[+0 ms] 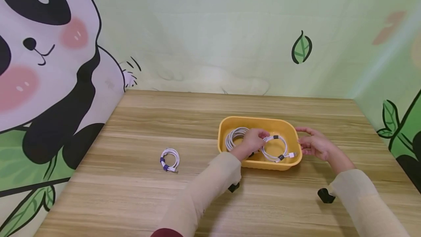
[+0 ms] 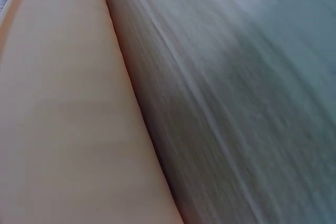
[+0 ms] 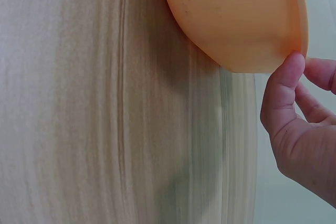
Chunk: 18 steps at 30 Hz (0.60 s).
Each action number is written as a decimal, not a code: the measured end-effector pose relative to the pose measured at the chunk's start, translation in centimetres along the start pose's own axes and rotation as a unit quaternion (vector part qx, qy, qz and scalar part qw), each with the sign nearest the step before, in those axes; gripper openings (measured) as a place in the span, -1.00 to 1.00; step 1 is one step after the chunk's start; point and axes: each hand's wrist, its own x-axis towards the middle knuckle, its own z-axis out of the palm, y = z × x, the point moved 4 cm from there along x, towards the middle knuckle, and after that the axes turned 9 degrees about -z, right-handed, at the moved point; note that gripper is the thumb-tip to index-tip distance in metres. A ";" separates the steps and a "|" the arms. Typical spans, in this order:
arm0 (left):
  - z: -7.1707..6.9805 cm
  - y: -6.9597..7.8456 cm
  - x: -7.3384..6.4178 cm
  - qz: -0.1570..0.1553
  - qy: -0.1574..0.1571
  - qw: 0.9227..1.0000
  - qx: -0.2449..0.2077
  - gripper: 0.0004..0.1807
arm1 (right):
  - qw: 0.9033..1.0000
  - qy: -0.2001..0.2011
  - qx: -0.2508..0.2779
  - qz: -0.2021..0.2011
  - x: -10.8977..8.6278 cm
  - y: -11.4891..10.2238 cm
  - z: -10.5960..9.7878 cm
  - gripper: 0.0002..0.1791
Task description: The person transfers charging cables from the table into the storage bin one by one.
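Note:
In the head view, a yellow plastic basket [image 1: 260,164] stands on the table with two coils of white cable inside. My left hand [image 1: 252,141] reaches into it between them. Its fingertips pinch the left edge of the right-hand coiled cable [image 1: 285,145], which has black straps and a white plug. The other, thicker coil [image 1: 230,140] lies left of the hand, partly hidden by it. At the basket's right end, my right hand [image 1: 317,145] rests its spread fingertips against the outer rim. The right wrist view shows the thumb [image 3: 286,80] touching the rim.
A smaller coiled white cable [image 1: 170,159] with purple straps lies on the wooden table [image 1: 131,200], left of the basket. Fabric walls with a panda print [image 1: 59,94] border the table's back and sides.

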 end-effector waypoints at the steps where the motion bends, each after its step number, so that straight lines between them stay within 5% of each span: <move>1: 0.0 0.0 0.0 0.003 0.004 1.000 0.011 -0.70 | 1.000 -0.001 0.001 -0.001 0.0 0.0 0.0 -0.34; 6: 0.0 0.2 0.0 0.040 0.027 0.995 0.089 -0.71 | 1.000 0.003 -0.001 0.002 0.0 -0.1 0.0 -0.33; 13: 0.1 0.7 0.1 0.095 0.065 0.967 0.226 -0.73 | 1.000 0.005 -0.003 0.005 0.0 -0.1 0.0 -0.35; 18: 0.2 0.9 0.1 0.109 0.057 0.955 0.271 -0.75 | 1.000 0.004 0.001 0.004 0.0 -0.1 0.1 -0.37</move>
